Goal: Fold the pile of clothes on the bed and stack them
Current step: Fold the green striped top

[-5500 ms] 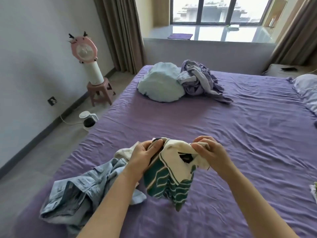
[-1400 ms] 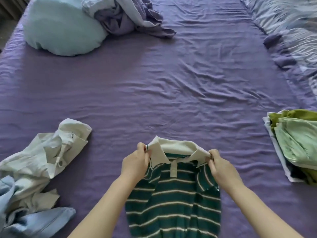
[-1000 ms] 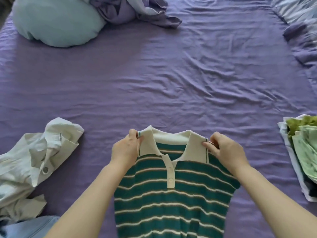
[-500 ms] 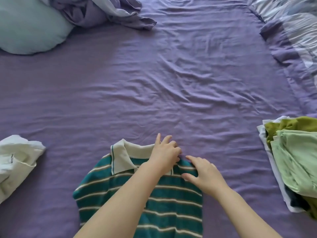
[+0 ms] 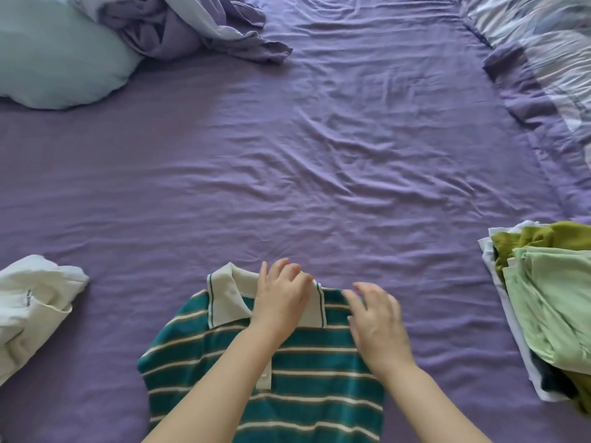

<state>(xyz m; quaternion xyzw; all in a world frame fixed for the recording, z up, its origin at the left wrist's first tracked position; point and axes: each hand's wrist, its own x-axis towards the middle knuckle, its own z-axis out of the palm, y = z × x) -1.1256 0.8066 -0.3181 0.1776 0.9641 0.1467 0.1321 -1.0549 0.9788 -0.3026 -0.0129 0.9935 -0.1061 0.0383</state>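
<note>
I see the green striped polo shirt lying front-up on the purple bed sheet, close to the near edge, collar pointing away from me. My left hand rests on the cream collar, fingers loosely spread and only slightly bent, pressing the cloth flat with nothing gripped. My right hand lies palm-down on the shirt's right shoulder, fingers relaxed and a little blurred, also holding nothing. At the sheet's right edge sits a stack of folded clothes, light green on top of olive and white pieces. At the left edge lies a crumpled white garment, unfolded. Toward the far left corner I make out a pale blue pillow touching a bundled lilac blanket. A patterned duvet runs along the far right side.
</note>
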